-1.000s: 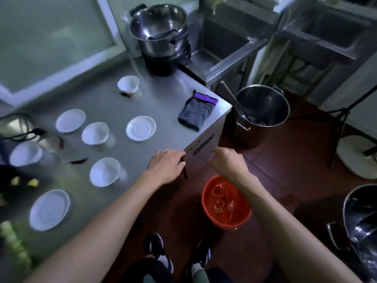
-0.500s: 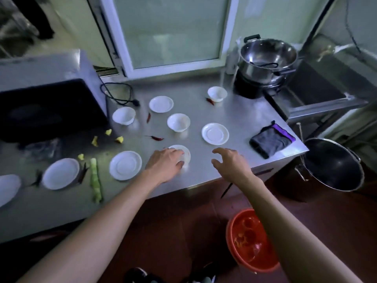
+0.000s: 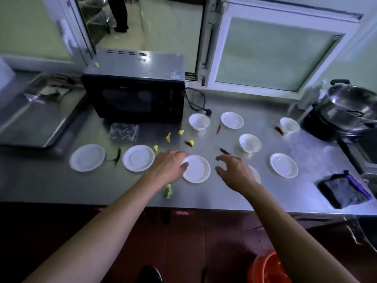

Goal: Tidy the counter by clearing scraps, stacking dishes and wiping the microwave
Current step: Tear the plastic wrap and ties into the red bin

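Several white plates and bowls are spread over the steel counter (image 3: pixel 234 197). My left hand (image 3: pixel 168 167) hovers at the left rim of a white plate (image 3: pixel 196 169), fingers loosely bent and holding nothing. My right hand (image 3: pixel 234 172) is spread open over the counter, partly covering a white bowl (image 3: pixel 256 175). Red chillies (image 3: pixel 224 150), yellow scraps (image 3: pixel 168 137) and a green scrap (image 3: pixel 168 192) lie among the dishes. A black microwave (image 3: pixel 134 99) stands at the back left. A dark cloth (image 3: pixel 344 192) lies at the right front corner.
A steel tray (image 3: pixel 34 119) sits at the far left. A steel pot on a burner (image 3: pixel 348 109) stands at the back right. An orange bucket (image 3: pixel 265 270) is on the floor below the counter edge. A plastic packet (image 3: pixel 123 131) lies before the microwave.
The view has swung left from the counter's right end and the bucket to the microwave. Both hands have moved from the counter edge over the dishes in the middle.
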A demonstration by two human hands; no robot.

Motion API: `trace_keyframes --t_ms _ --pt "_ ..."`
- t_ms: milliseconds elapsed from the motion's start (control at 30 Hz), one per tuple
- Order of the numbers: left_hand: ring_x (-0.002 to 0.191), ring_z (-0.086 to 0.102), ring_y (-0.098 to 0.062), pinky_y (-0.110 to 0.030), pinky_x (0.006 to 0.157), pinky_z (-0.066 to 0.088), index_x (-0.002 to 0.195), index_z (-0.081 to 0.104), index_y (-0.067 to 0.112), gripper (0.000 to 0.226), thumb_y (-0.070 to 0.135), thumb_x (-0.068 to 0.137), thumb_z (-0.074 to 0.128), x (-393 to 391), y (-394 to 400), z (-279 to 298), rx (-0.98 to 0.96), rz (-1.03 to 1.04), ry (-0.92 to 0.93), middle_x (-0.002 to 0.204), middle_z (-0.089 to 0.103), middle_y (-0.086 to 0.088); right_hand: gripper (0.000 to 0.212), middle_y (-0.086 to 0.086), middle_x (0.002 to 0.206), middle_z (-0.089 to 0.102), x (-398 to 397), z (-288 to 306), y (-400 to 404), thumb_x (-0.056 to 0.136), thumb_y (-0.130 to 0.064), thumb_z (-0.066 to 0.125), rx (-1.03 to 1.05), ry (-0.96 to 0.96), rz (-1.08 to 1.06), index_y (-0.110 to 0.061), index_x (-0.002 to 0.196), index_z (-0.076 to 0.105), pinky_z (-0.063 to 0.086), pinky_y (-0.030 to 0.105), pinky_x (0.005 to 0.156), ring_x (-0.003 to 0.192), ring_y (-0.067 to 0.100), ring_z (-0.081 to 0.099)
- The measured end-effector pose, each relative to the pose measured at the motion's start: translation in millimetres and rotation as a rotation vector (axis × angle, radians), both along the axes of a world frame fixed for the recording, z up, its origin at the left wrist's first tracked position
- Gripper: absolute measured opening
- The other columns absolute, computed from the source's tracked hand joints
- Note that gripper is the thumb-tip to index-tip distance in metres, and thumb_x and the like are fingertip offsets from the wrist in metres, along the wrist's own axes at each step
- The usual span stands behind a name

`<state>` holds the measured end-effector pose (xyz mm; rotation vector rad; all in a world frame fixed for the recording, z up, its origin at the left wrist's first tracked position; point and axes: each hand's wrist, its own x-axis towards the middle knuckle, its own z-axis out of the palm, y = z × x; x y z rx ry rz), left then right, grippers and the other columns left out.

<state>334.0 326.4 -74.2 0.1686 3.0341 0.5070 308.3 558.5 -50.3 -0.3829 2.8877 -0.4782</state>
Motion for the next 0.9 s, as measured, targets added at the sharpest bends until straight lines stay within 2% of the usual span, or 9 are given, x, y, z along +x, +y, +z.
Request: trace_keyframes --t_ms 100,167,233,333,433,633,767,900 --pt "0.102 0.06 -0.031 -0.043 0.078 0.052 0.107 0.06 0.017 0.021 0.03 0.094 0.05 12.0 -51.9 0.8 0.045 0.087 -0.016 0.107 0.065 -0.004 0.037 -0.001 0.135 0.062 -4.3 0.2 -54.5 0.096 -0.036 0.058 -0.028 -0.003 0.055 -0.028 0.133 0.058 0.044 0.038 0.099 0.121 0.024 0.057" --pt "0.1 0.061 -0.028 -0.039 0.077 0.051 0.106 0.063 0.021 0.021 0.029 0.092 0.05 19.9 -83.3 2.7 0.041 0.126 0.014 0.102 0.066 -0.001 0.037 0.0 0.135 0.062 -6.9 2.5 -88.6 0.096 -0.034 0.058 -0.045 0.002 0.101 -0.028 0.132 0.059 0.045 0.038 0.098 0.12 0.024 0.058" --pt "0.101 0.063 -0.026 -0.035 0.079 0.049 0.11 0.066 0.025 0.025 0.028 0.09 0.052 27.2 -111.3 6.7 0.037 0.163 0.061 0.108 0.069 -0.001 0.036 0.001 0.137 0.061 -10.5 6.2 -119.5 0.096 -0.034 0.059 -0.067 0.01 0.151 -0.027 0.132 0.059 0.047 0.04 0.099 0.119 0.025 0.059" --pt "0.103 0.065 -0.028 -0.037 0.083 0.05 0.118 0.065 0.028 0.029 0.03 0.091 0.054 32.6 -146.5 12.3 0.044 0.238 0.089 0.117 0.07 0.0 0.038 0.001 0.137 0.061 -20.0 12.9 -159.0 0.097 -0.033 0.058 -0.074 0.026 0.227 -0.026 0.134 0.059 0.047 0.043 0.101 0.122 0.025 0.058" --pt "0.104 0.063 -0.027 -0.038 0.083 0.05 0.121 0.062 0.028 0.029 0.034 0.094 0.053 28.1 -175.4 16.1 0.016 0.286 0.102 0.118 0.067 0.001 0.04 0.004 0.134 0.063 -35.1 19.6 -193.8 0.095 -0.031 0.059 -0.104 0.04 0.268 -0.024 0.134 0.059 0.048 0.043 0.099 0.12 0.027 0.058" --pt "0.115 0.058 -0.028 -0.042 0.09 0.048 0.126 0.061 0.024 0.034 0.029 0.093 0.053 -7.8 -222.5 28.3 -0.007 0.381 0.143 0.125 0.064 -0.001 0.037 0.005 0.13 0.065 -85.6 29.6 -255.5 0.093 -0.025 0.061 -0.156 0.101 0.384 -0.02 0.13 0.062 0.051 0.043 0.093 0.118 0.028 0.06" --pt "0.111 0.058 -0.027 -0.042 0.088 0.049 0.126 0.061 0.023 0.034 0.029 0.093 0.054 -39.2 -253.3 38.8 -0.048 0.429 0.154 0.119 0.065 -0.003 0.038 0.004 0.131 0.064 -126.0 35.3 -290.1 0.094 -0.025 0.061 -0.213 0.115 0.421 -0.018 0.131 0.063 0.051 0.042 0.094 0.118 0.026 0.06" --pt "0.116 0.058 -0.027 -0.039 0.093 0.048 0.128 0.062 0.021 0.037 0.03 0.093 0.058 -69.2 -279.8 48.9 -0.051 0.464 0.19 0.125 0.065 -0.003 0.038 0.004 0.126 0.067 -161.2 39.6 -316.5 0.093 -0.027 0.062 -0.272 0.129 0.437 -0.018 0.13 0.063 0.052 0.042 0.092 0.115 0.026 0.062"
